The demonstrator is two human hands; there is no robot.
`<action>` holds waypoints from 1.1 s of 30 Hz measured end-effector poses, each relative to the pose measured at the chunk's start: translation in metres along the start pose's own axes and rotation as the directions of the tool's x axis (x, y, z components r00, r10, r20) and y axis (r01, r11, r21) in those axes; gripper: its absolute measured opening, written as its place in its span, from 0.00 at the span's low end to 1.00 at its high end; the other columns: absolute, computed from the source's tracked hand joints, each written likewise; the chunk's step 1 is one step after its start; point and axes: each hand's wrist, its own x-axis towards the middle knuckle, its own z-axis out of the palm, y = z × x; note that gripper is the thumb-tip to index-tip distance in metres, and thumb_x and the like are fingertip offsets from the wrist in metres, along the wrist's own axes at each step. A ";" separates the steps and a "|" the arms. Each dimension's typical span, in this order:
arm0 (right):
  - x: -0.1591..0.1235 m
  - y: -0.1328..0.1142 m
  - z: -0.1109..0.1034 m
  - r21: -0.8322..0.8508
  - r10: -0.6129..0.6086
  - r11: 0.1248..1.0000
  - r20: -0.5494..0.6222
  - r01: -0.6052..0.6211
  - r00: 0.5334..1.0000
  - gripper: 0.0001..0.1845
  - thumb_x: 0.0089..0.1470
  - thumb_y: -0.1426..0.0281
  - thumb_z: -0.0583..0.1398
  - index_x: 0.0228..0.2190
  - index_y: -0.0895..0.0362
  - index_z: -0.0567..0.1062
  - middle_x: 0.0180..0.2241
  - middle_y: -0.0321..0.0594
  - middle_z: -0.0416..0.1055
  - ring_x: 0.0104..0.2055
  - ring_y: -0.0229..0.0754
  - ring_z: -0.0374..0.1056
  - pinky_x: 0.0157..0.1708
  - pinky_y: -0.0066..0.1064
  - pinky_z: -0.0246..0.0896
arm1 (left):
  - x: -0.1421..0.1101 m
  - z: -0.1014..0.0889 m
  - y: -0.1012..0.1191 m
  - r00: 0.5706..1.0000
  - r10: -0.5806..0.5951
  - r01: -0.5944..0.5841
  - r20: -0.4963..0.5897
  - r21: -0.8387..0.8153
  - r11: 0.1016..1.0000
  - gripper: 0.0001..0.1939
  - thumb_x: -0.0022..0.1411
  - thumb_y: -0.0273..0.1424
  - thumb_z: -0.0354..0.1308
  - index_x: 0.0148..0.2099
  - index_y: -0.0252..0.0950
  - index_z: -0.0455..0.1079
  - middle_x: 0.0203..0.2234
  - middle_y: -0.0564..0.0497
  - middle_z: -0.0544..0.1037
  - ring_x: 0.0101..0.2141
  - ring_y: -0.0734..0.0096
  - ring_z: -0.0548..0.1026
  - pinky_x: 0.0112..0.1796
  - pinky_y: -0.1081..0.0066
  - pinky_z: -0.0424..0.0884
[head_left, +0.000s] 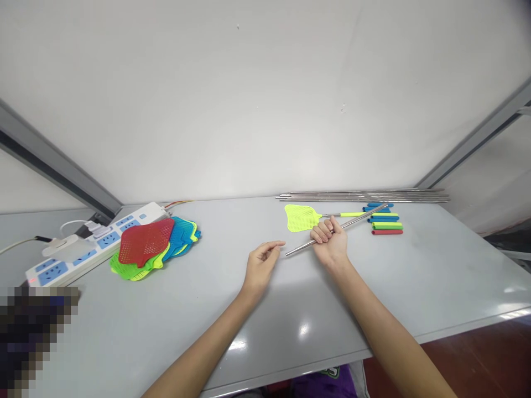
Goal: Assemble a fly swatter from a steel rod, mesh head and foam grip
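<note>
My right hand [329, 240] is closed around a thin metal rod [360, 218] that slants from the table near my hands up toward the right. My left hand [262, 262] hovers just left of the rod's near end, fingers loosely curled with thumb and fingertips close together, and nothing shows in it. Behind my right hand lies a finished yellow fly swatter [302, 217] with a yellow handle. A stack of red, blue, green and yellow swatter heads [153, 246] lies at the left.
Several coloured grip sleeves [385, 221] lie right of the swatter. A bundle of metal rods [365, 195] runs along the back wall. A white power strip [97, 240] with plugs sits at the far left. The grey table's front edge [456, 326] is near me.
</note>
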 end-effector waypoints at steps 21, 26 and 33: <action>0.002 0.002 -0.002 0.039 0.030 0.999 -0.028 -0.029 0.999 0.16 0.47 0.72 0.51 0.15 0.58 0.50 0.09 0.26 0.41 0.11 0.28 0.41 0.10 0.21 0.40 | 0.000 -0.001 -0.004 0.999 -0.011 0.012 0.037 -0.025 1.000 0.14 0.52 0.32 0.45 0.36 0.35 0.70 0.20 0.54 0.65 0.19 0.80 0.59 0.21 0.78 0.56; 0.002 0.003 -0.002 0.042 0.031 0.999 -0.030 -0.030 0.999 0.16 0.48 0.72 0.51 0.15 0.58 0.50 0.09 0.26 0.41 0.11 0.28 0.40 0.10 0.21 0.41 | -0.007 0.003 -0.002 0.978 0.146 -0.175 0.149 0.204 0.963 0.14 0.54 0.34 0.43 0.36 0.36 0.68 0.24 0.52 0.66 0.24 0.77 0.62 0.26 0.76 0.58; -0.004 0.017 -0.003 -0.034 0.059 0.998 -0.023 -0.060 0.998 0.17 0.48 0.68 0.51 0.15 0.57 0.51 0.10 0.25 0.41 0.11 0.28 0.41 0.10 0.21 0.41 | -0.015 0.008 0.002 0.933 0.236 -0.348 0.272 0.507 0.789 0.15 0.58 0.37 0.40 0.32 0.36 0.64 0.24 0.52 0.66 0.26 0.75 0.62 0.29 0.74 0.59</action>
